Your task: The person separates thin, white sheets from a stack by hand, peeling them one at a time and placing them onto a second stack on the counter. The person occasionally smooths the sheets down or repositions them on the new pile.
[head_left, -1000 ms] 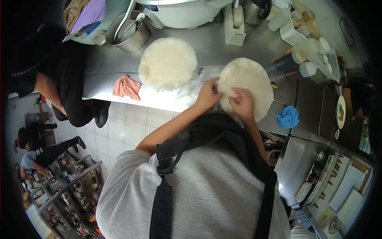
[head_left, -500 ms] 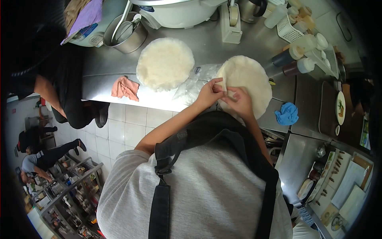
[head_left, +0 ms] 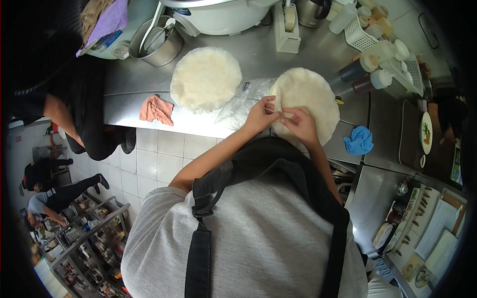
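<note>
A pale, round, flat sheet (head_left: 313, 97), doughy or cloth-like, lies on the steel counter on the right. My left hand (head_left: 261, 115) pinches its raised left edge between the fingers. Close beside it, my right hand (head_left: 299, 124) has its fingertips closed on the same edge, near the sheet's lower left. A second pale round sheet (head_left: 206, 79) with a ruffled rim lies flat to the left, touched by neither hand. Clear crumpled plastic (head_left: 243, 105) sits between the two rounds, partly behind my left hand.
A pink cloth (head_left: 156, 110) and a metal pot (head_left: 158, 47) are on the left, a tape dispenser (head_left: 287, 30) at the back, a blue cloth (head_left: 358, 141) and sauce bottles (head_left: 365, 67) on the right. A person's arm (head_left: 62, 119) shows at far left.
My right hand's fingers have shifted slightly at the sheet's edge. The view has moved a little; the rounds otherwise look the same.
</note>
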`<action>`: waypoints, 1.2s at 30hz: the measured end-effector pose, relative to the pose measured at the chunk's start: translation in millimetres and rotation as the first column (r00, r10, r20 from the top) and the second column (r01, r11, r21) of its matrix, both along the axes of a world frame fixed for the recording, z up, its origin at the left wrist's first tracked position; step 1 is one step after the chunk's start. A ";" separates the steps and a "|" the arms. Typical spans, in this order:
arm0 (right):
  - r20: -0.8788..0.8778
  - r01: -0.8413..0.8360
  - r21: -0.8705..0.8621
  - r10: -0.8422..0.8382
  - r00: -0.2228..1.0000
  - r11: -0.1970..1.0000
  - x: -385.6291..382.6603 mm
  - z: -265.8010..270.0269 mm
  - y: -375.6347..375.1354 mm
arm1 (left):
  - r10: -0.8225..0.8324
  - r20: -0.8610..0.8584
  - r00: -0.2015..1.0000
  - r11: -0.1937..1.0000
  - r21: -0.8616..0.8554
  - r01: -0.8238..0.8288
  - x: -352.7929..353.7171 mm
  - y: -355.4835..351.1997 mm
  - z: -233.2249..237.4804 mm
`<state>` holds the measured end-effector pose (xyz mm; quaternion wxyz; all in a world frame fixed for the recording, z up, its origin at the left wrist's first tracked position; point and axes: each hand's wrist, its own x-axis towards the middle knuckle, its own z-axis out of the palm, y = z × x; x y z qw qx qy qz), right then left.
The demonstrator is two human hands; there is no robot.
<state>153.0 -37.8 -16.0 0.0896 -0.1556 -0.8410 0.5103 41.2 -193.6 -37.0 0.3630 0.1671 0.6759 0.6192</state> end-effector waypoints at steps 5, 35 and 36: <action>-0.026 0.068 0.062 -0.066 0.997 0.996 -4.4 -2.5 -5.9 | 0.029 -0.025 0.999 0.999 0.032 -0.028 0.6 0.9 -3.2; 0.231 0.159 0.032 -0.162 0.959 0.987 -15.1 20.7 102.8 | -0.135 -0.507 0.851 0.971 -0.238 0.012 -59.4 49.9 27.7; 0.178 0.143 0.047 -0.149 0.973 0.989 -25.7 7.5 102.6 | -0.142 -0.558 0.818 0.971 -0.238 0.006 -65.0 59.6 24.8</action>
